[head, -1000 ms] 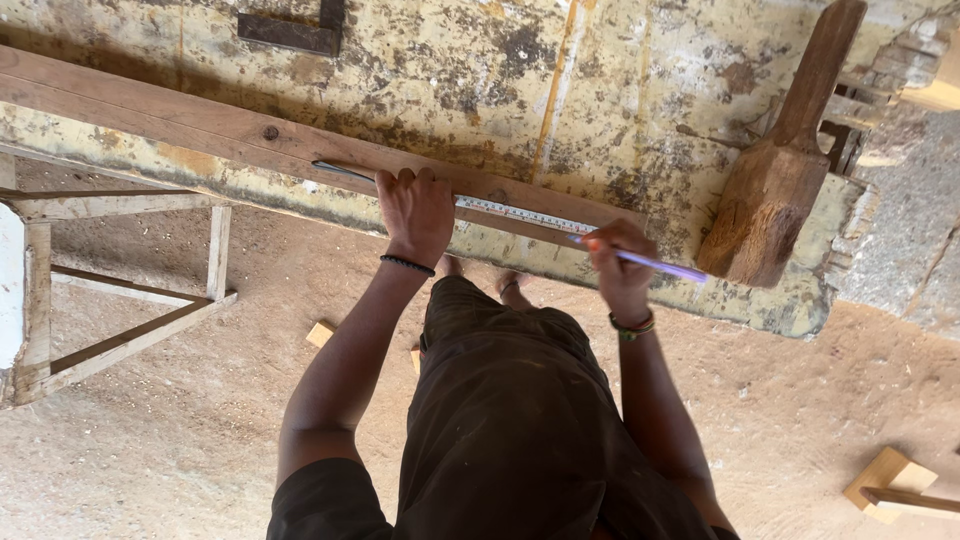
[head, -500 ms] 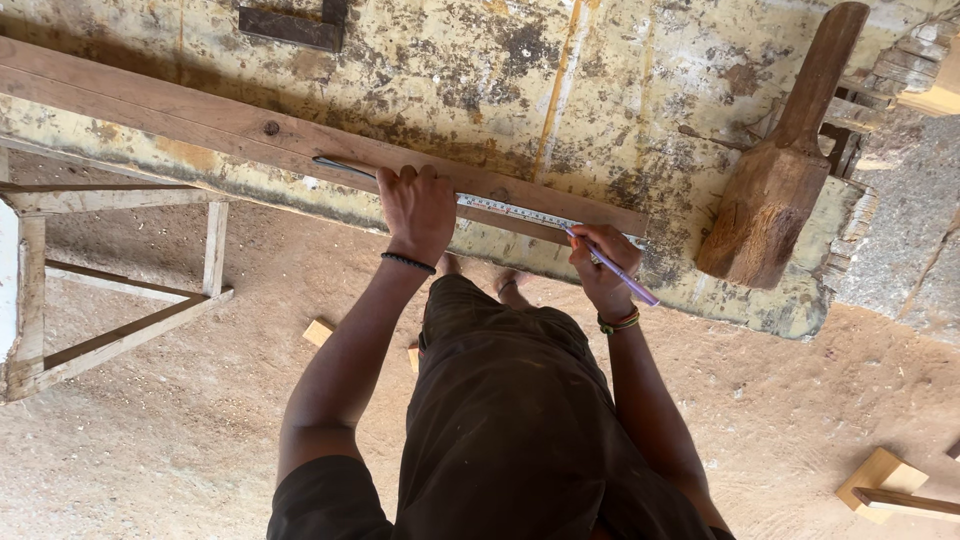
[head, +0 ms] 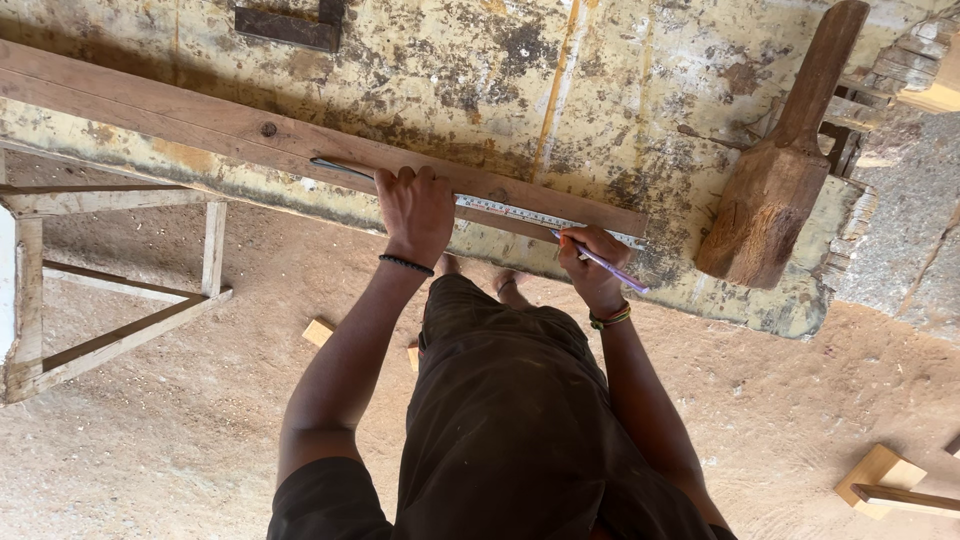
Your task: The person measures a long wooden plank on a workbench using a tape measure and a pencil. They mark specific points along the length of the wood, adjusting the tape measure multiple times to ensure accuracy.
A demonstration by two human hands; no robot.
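Observation:
A long wooden plank lies along the near edge of a worn, stained workbench. A metal ruler rests along the plank's near side. My left hand presses flat on the plank and ruler, fingers curled over the plank. My right hand holds a purple pencil with its tip against the ruler near the plank's right end.
A big wooden mallet lies on the bench to the right. A dark metal square sits at the bench's far side. A wooden trestle stands at left on the sandy floor, with small wood offcuts around.
My right hand has moved left along the ruler and turned the pencil from pointing sideways to tip-down at the ruler. My left hand has stayed in place.

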